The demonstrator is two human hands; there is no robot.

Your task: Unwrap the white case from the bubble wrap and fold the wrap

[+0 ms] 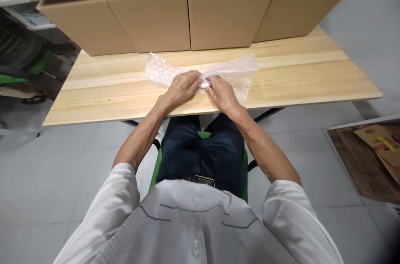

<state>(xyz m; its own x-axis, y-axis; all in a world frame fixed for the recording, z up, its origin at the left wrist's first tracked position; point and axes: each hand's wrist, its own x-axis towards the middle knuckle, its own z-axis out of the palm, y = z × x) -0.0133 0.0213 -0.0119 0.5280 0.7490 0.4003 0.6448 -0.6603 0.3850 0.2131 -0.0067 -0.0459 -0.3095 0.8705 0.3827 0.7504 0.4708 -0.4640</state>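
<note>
In the head view, the left hand (184,85) and the right hand (222,92) were closed on the bunched middle of a clear plastic wrap (161,71), nearly meeting. The wrap lay across the wooden table (109,97), near its front edge, its ends spread on both sides, before stacked cardboard boxes (150,20).

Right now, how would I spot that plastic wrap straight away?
Find the cardboard boxes stacked on the wooden table. In front of them, the left hand and right hand grip the plastic wrap near its middle. Unlike the opaque boxes, it is see-through, crinkled and flares like a bow tie.
</note>
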